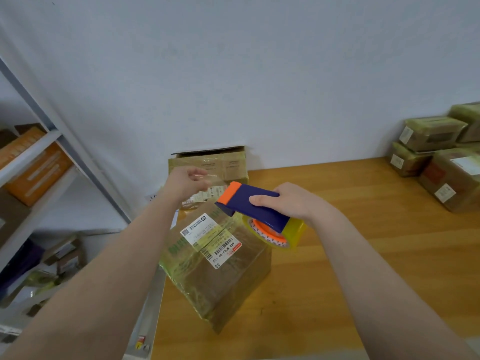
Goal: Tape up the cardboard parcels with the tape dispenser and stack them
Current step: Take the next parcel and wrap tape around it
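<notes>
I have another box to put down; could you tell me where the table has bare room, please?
Bare table stretches right of the taped parcel, back to the wall and across to the parcel stack. The left edge is crowded: that parcel, the open box behind, the tape dispenser held above.

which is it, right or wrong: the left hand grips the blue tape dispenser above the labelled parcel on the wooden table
Wrong: the head view shows the right hand gripping the blue tape dispenser above the labelled parcel on the wooden table.

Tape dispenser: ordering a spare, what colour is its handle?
Handle dark blue, orange front; head view.
</notes>
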